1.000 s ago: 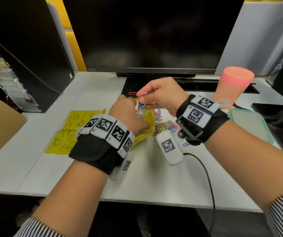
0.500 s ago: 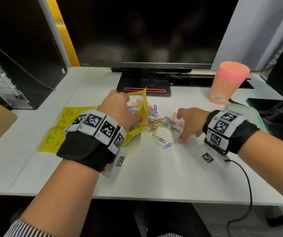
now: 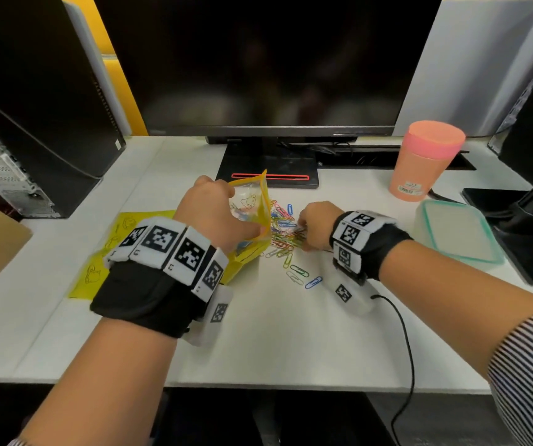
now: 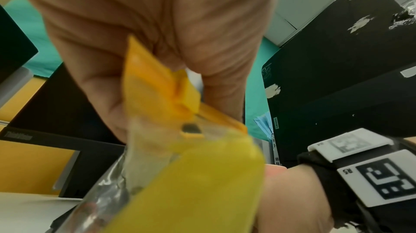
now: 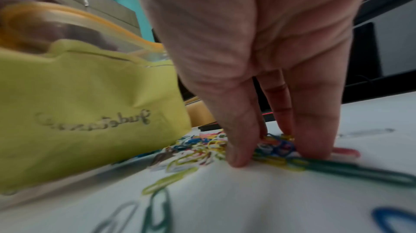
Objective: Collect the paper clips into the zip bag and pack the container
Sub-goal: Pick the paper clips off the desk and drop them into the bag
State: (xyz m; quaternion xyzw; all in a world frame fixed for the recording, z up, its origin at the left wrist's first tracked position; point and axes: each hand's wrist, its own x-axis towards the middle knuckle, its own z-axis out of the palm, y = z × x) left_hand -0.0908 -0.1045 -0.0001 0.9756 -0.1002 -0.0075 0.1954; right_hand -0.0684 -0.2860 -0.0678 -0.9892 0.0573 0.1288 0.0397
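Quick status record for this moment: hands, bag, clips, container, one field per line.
left hand: grips the zip bag at its mouth, holding it upright and open
right hand: fingertips down on the paper clips, gathering a bunch
paper clips: most in a pile on the desk beside the bag, a few scattered nearer
container: right of the right hand, lid on, untouched

A white desk (image 3: 291, 342) is seen under even indoor light. A large dark monitor (image 3: 268, 59) is set at its rear on a black stand (image 3: 268, 169). A black computer tower (image 3: 33, 91) is placed to the left, before a yellow wall panel (image 3: 123, 91). A grey partition (image 3: 471, 59) is seen to the right.
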